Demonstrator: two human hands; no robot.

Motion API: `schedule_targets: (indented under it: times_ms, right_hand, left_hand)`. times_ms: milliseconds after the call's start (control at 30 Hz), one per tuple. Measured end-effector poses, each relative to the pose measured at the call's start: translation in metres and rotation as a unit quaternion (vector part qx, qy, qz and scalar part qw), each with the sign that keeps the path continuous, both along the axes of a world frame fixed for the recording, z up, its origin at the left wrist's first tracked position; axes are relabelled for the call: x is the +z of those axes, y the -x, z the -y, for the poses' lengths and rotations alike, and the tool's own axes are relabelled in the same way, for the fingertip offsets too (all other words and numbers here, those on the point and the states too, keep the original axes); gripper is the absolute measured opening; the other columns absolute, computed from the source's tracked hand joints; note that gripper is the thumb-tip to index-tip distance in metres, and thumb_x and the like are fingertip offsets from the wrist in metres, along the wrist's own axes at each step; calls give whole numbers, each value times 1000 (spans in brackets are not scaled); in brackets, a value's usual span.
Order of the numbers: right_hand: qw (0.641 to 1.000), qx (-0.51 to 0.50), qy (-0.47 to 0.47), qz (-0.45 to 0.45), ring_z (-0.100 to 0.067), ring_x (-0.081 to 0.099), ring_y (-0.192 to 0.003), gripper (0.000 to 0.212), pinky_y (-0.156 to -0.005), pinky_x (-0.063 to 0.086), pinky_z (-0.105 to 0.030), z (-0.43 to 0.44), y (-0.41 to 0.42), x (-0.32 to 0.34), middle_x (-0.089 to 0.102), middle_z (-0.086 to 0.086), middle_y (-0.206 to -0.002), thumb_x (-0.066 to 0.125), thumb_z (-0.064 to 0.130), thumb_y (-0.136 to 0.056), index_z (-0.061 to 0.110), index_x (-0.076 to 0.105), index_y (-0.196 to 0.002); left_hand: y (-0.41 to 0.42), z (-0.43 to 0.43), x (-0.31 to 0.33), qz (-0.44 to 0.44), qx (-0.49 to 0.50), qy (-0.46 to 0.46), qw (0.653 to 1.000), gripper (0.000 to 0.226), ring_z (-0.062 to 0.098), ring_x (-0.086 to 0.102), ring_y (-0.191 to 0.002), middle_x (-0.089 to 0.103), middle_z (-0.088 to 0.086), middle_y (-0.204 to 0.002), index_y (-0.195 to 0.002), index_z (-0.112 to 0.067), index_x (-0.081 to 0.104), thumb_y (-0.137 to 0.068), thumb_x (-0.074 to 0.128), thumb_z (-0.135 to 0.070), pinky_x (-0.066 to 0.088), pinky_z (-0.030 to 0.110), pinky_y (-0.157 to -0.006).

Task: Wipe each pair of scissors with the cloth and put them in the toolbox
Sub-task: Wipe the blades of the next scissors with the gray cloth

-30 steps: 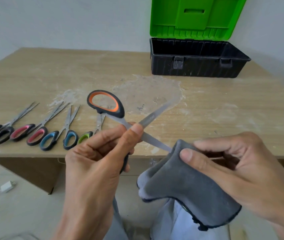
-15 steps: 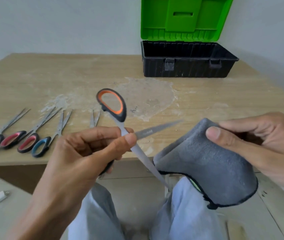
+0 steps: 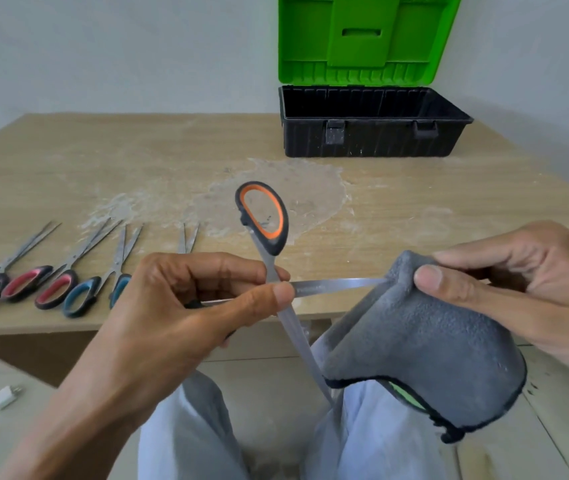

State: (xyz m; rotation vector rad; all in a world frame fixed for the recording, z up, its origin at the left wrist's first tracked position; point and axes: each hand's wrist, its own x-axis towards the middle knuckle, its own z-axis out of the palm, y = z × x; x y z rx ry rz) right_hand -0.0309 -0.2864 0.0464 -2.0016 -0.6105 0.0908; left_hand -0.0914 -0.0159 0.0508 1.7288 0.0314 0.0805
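Nothing here can be read for certain. The only trace of lettering I can spot is a faint stamped mark on the level blade of the orange-handled scissors [image 3: 331, 284], between the thumb of the left hand [image 3: 179, 306] and the grey cloth [image 3: 414, 341]. It is too small and blurred to make out a single letter or number.

On both legs pale grey-blue cloth trousers [image 3: 189, 441] are worn, lightly creased over the thighs and knees. The left hand [image 3: 186, 317] and the right hand [image 3: 525, 289] are bare, and the left forearm is left uncovered as far as the frame's lower edge
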Motion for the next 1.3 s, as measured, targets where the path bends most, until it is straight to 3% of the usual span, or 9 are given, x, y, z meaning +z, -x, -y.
schedule_targets:
  times_ms: [67, 267, 633, 800, 900, 1000, 1067, 1167, 1300]
  right_hand:
    - [1000, -2, 5, -2, -49, 74, -87, 27, -72, 61, -51, 1, 0, 1, 82, -14, -87, 72, 61, -83, 39, 86, -92]
    - [999, 27, 22, -20, -38, 80, -84, 26, -75, 62, -62, -3, 0, 2, 83, -8, -88, 69, 63, -87, 44, 84, -96]
    - [995, 76, 46, -36, -18, 80, -82, 23, -75, 62, -46, -14, 2, 5, 83, 5, -90, 67, 52, -95, 37, 85, -94]
    - [996, 81, 43, -21, -23, 81, -79, 26, -70, 63, -50, -14, 0, 5, 83, 2, -89, 67, 52, -95, 34, 85, -95]
    - [996, 79, 30, -11, -18, 81, -81, 23, -74, 63, -43, -12, 0, 7, 84, 6, -89, 70, 49, -97, 33, 86, -96]
    - [997, 69, 21, -4, -30, 81, -79, 26, -70, 62, -51, -6, -3, 7, 84, -2, -88, 69, 50, -92, 30, 86, -94]
    - [999, 49, 6, -4, -35, 80, -77, 21, -67, 66, -43, 2, -6, 6, 83, -5, -85, 72, 42, -96, 27, 86, -91]
    - [1000, -6, -30, 4, -21, 81, -73, 14, -61, 60, -18, 14, -9, 10, 83, -2, -80, 73, 24, -85, 25, 87, -83]
    - [1000, -23, -15, 2, -21, 81, -75, 16, -65, 63, -24, 11, -19, 18, 83, -3, -81, 72, 33, -80, 25, 86, -83]
  left_hand:
    - [0, 1, 1, -1, -6, -1, 1000, 14, 5, 46, -46, 72, -1, -61, -71, -26, 81, -58, 81, -34, 37, 15, -44]
    - [-1, 5, 4, 0, -39, -13, 999, 15, -2, 53, -46, 71, -2, -58, -73, -24, 82, -59, 81, -31, 38, 12, -45]
    - [-5, 4, 4, 15, -50, -57, 997, 12, -2, 65, -56, 76, -4, -66, -72, -28, 82, -61, 82, -31, 44, 6, -52]
    - [-6, 0, 4, -7, -60, -29, 998, 17, 5, 52, -48, 73, 0, -62, -71, -28, 81, -57, 81, -37, 40, 18, -46]
    - [-8, 0, 3, -8, -60, -9, 998, 15, 5, 49, -45, 69, -1, -55, -67, -24, 81, -56, 82, -33, 38, 16, -45]
    - [-10, -3, 1, -13, -60, 1, 998, 18, 6, 47, -43, 66, 0, -54, -70, -19, 81, -55, 82, -30, 37, 15, -42]
    - [-13, -11, -5, -19, -31, 15, 999, 20, 7, 44, -42, 64, 1, -52, -72, -17, 82, -55, 82, -28, 35, 14, -40]
    - [-20, -25, -16, -21, 25, 19, 999, 27, 10, 45, -44, 60, 4, -52, -73, -15, 81, -51, 91, -27, 36, 14, -41]
    - [-32, -13, -24, -32, 19, 46, 998, 25, 11, 46, -49, 59, 4, -57, -78, -9, 79, -64, 86, -29, 39, 14, -44]
